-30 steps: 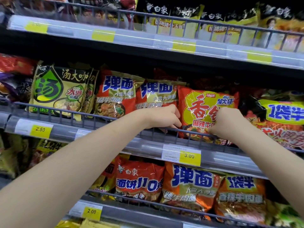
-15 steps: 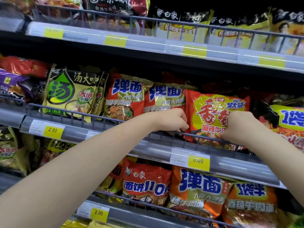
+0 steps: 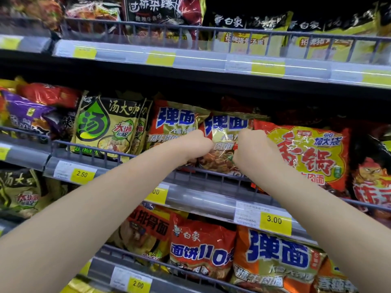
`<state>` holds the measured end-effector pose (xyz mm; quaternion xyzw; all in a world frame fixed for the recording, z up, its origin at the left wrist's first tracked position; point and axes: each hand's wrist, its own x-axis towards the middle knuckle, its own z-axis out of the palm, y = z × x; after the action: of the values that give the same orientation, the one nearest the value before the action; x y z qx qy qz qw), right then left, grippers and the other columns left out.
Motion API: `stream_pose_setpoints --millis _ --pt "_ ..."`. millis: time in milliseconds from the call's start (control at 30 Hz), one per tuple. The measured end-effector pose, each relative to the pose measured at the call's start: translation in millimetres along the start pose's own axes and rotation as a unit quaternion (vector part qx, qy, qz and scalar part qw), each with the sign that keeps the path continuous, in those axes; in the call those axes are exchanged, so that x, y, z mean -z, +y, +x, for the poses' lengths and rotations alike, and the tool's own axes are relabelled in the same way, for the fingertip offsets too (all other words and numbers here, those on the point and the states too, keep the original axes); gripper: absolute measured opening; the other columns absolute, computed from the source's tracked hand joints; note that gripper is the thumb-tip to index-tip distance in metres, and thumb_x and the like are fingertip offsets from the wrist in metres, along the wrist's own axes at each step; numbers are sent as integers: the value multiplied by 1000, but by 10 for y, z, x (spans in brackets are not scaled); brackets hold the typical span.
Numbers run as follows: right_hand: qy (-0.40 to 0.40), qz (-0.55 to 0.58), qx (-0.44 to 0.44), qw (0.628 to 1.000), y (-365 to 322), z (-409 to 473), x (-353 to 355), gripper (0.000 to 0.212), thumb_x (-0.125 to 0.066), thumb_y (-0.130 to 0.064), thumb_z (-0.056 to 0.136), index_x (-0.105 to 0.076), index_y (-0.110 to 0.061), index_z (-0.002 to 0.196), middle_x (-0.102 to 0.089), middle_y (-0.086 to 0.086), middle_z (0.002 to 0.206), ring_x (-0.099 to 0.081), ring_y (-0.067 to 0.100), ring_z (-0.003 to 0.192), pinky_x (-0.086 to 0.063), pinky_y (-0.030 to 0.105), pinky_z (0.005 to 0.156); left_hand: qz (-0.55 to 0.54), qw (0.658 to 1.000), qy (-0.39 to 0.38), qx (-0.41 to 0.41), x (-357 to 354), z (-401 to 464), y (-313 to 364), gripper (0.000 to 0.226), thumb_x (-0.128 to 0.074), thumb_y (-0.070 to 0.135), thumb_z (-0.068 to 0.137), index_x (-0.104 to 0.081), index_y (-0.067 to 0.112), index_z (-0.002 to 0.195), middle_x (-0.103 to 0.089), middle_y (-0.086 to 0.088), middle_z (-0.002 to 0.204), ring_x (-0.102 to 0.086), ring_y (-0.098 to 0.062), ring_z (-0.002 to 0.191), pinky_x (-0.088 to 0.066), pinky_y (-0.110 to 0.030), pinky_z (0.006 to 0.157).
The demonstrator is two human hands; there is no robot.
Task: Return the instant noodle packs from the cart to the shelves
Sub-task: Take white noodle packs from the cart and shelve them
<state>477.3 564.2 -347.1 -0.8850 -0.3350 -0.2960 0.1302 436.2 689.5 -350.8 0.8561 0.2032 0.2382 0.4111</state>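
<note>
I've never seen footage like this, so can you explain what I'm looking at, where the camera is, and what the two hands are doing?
There is no machine here. A person wears a camera on the head, so you look forward and down along both bare arms, as if through their eyes. Ahead are shop shelves with a wire rail and yellow price tags, full of instant noodle packs. Both hands reach to the middle shelf. The left hand and the right hand have curled fingers on either side of one red and gold pack, apparently gripping its edges as it stands behind the rail. Beside it on the right stands an orange pack; further left, a green pack.
</note>
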Motion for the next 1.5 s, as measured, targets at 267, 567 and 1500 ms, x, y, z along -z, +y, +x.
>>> stream_pose_setpoints --millis 267,567,1500 --pt "-16 -32 -30 999 -26 171 -114 28 -54 1 87 -53 3 115 -57 17 111 -62 32 98 -48 32 71 5 1000 13 8 -53 133 26 34 -50 14 91 -47 4 123 -54 -10 110 -52 -23 103 -47 -37 94" --pt "-72 -61 -75 993 58 301 -150 43 -59 -3 88 -41 2 127 -51 15 121 -60 29 106 -45 30 68 39 999 14 -3 -95 227 -26 42 -46 17 93 -38 5 132 -48 -13 120 -45 -18 94 -39 -28 81" --pt "-82 -91 -118 985 75 374 -123 40 -57 11 82 -49 3 121 -51 14 91 -52 26 82 -44 30 68 -79 996 -41 -33 79 200 -221 26 -54 6 88 -54 5 113 -54 -12 118 -54 -23 113 -47 -36 99"
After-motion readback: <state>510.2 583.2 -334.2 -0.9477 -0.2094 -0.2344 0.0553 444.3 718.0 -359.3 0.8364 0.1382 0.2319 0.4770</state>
